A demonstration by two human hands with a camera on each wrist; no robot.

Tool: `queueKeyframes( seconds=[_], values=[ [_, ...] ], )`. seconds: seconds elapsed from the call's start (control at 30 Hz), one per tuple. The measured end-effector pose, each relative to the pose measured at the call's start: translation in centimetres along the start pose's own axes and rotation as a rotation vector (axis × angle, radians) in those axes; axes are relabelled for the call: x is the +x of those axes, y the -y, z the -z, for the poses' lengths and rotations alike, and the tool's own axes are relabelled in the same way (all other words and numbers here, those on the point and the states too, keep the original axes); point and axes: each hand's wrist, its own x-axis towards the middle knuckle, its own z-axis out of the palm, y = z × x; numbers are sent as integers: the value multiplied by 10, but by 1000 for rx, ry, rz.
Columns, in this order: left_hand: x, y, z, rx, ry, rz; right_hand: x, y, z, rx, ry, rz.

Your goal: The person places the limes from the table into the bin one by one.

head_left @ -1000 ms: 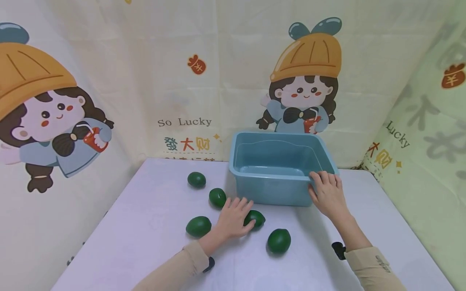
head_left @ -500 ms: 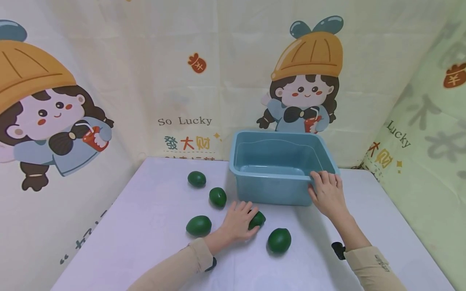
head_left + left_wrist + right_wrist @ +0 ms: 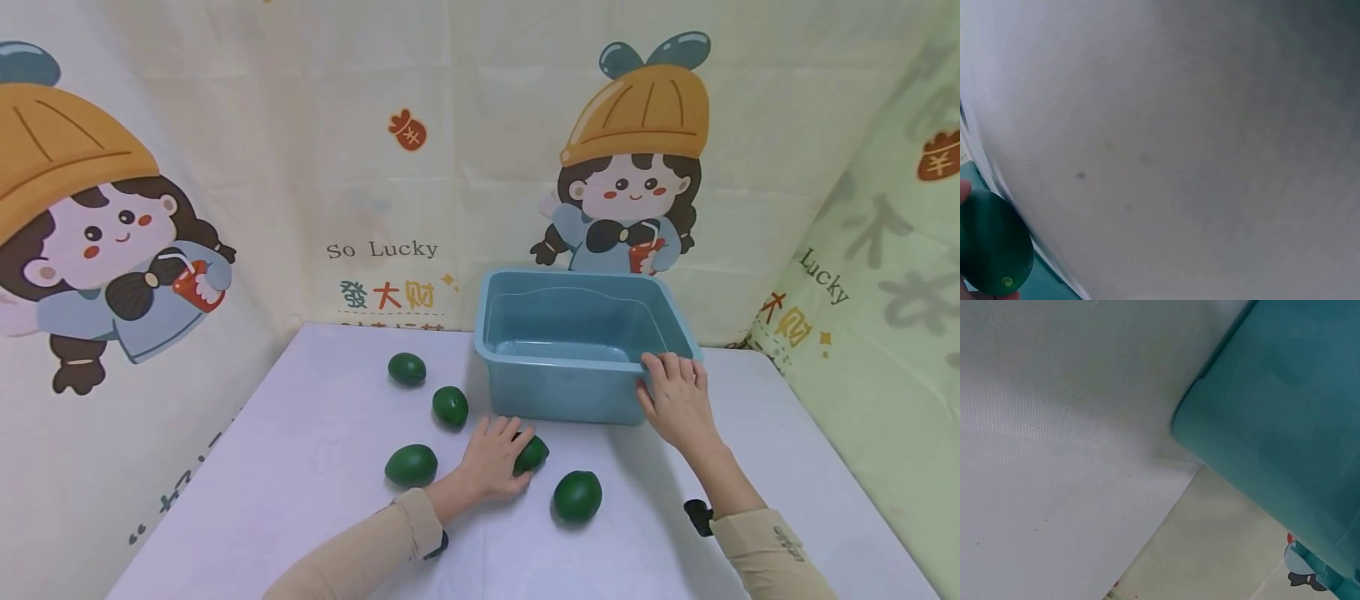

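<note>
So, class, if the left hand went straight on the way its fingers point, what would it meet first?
Beyond the green fruit already in the grasp of the left hand, probably the front wall of the blue bin, though the head view leaves height and depth uncertain.

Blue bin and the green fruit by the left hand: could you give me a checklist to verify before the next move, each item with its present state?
1. Left grip holding the green fruit: ok.
2. Right grip on the blue bin: ok, at its near right corner.
3. Bin upright, open side up: ok.
4. Held fruit above the bin: not ok, it is in front.
5. Firmness of the hold: cannot tell.
6. Nearest loose fruit apart from both grips: ok.
</note>
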Motion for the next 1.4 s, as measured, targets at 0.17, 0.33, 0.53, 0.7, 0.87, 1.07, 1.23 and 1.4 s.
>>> queueKeyframes(
  seconds=[0.17,0.33,0.53,0.7,0.87,1.07,1.23,1.4],
  values=[
    [0,0,-1,16,13,0,0,0,0,-1,-2,1],
    [2,0,-1,22,34,4,0,0,-2,2,-13,2],
    [3,-2,-2,21,30,3,0,0,-1,6,-11,-1],
    [4,-2,-2,26,34,1,1,1,0,5,8,-10],
    [4,-2,-2,41,31,-3,0,1,-1,6,2,-15],
    [4,-2,-1,49,18,-3,1,1,-1,15,-6,-11],
    [4,-3,-2,53,13,-3,0,1,-2,17,-3,-14],
    [3,-3,-2,47,11,-3,1,1,-2,16,-2,-17]
  ],
)
